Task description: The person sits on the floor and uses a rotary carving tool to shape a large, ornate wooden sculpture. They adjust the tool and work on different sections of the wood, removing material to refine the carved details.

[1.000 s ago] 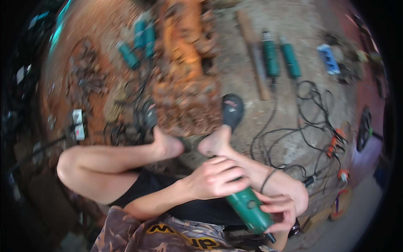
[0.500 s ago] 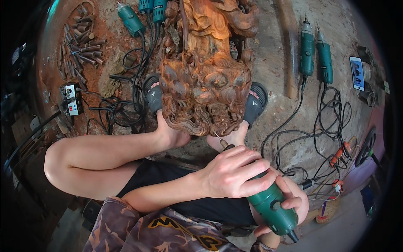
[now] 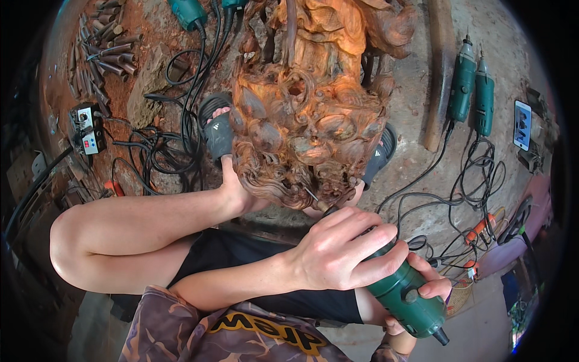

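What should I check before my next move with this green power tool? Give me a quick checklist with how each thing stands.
1. Left hand wrapped around the front of the green power tool: ok.
2. Right hand supporting the tool's rear part: ok.
3. Bit aimed at the lower edge of the wood carving: ok. Whether its tip touches: cannot tell.
4. Bit stopped or spinning: cannot tell.
5. Toes covered: not ok; some show bare in the left sandal.
6. Phone away from the tool: ok, it lies far to the right.

Carving (image 3: pixel 310 120) between sandals (image 3: pixel 218 136); phone (image 3: pixel 522 125) far right
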Demonstrator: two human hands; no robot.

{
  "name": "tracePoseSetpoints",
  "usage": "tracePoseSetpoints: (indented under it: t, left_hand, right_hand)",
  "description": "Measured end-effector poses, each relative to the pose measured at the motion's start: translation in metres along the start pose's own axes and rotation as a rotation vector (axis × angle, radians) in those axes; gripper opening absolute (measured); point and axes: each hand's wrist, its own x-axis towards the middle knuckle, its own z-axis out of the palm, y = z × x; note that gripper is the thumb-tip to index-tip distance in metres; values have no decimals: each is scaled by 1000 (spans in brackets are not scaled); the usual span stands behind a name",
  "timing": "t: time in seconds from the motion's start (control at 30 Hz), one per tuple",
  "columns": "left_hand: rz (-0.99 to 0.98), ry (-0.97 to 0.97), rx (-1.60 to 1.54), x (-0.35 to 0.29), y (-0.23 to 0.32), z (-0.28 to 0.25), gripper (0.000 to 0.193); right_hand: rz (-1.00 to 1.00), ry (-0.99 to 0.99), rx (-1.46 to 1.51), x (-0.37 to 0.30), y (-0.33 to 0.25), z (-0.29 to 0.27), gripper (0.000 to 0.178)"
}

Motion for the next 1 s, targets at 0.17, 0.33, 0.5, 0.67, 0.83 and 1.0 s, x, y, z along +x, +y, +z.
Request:
tracePoseSetpoints:
  t: [0.17, 0.33, 0.5, 0.67, 0.83, 1.0]
  left_hand:
    - [7, 14, 25, -2, -2, 1, 33]
    - [-12, 31, 11, -4, 1, 6, 33]
    - [-15, 48, -6, -4, 4, 10, 32]
    - [7, 60, 49, -5, -1, 11, 33]
    - [-7, 55, 18, -5, 3, 12, 30]
    - [-5, 55, 2, -5, 4, 12, 30]
  right_hand:
    - [15, -49, 79, 1, 4, -3, 67]
    - [-18, -160, 74, -2, 6, -10, 84]
    - [-9, 23, 24, -9, 5, -2, 70]
    - [-32, -94, 136, -6, 15, -6, 85]
    - [-22, -83, 107, -13, 12, -9, 88]
    - [-14, -6, 91, -15, 10, -3, 83]
